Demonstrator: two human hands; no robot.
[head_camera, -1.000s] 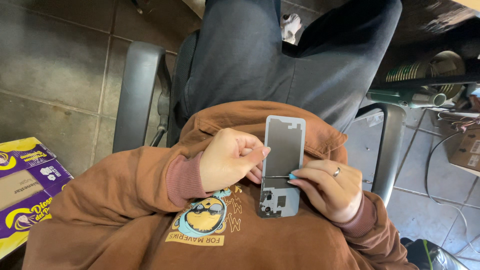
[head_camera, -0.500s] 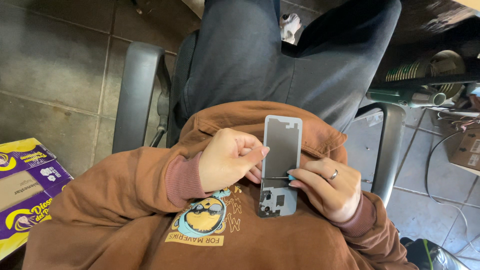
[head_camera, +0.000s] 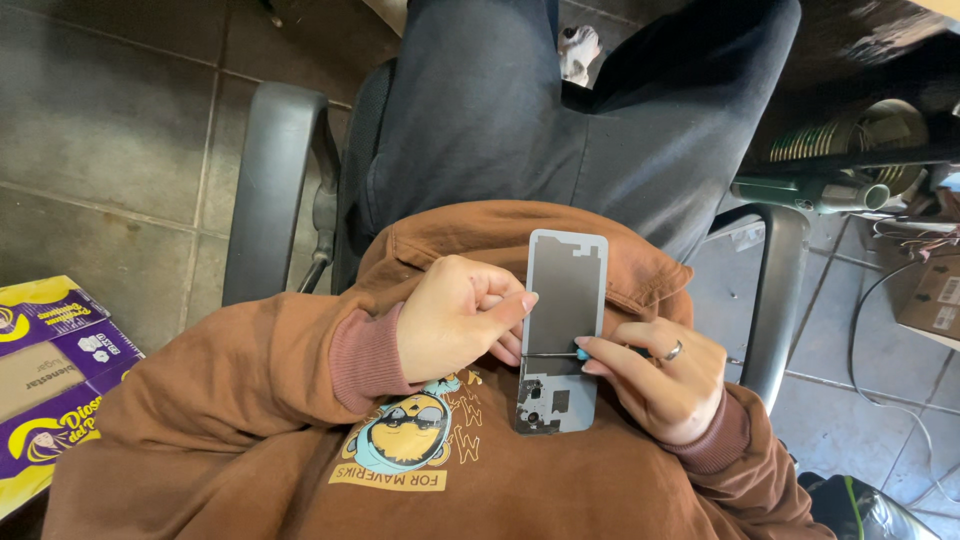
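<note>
Left hand gripping grey phone back cover edge; right hand, at cover's 4 o'clock, pinching thin tool across it.

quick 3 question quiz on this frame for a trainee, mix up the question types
1. True or false: the grey phone back panel lies flat on a table.
2. Which hand holds the thin tool across the panel? A) left hand B) right hand C) neither
3. Fill in: the ring sits on the ___ hand.

Key
1. False: both hands hold it up against the brown sweatshirt, camera cutouts toward the wearer.
2. B: the right fingers pinch the tool, while the left hand grips the panel's left edge.
3. Right.
</note>
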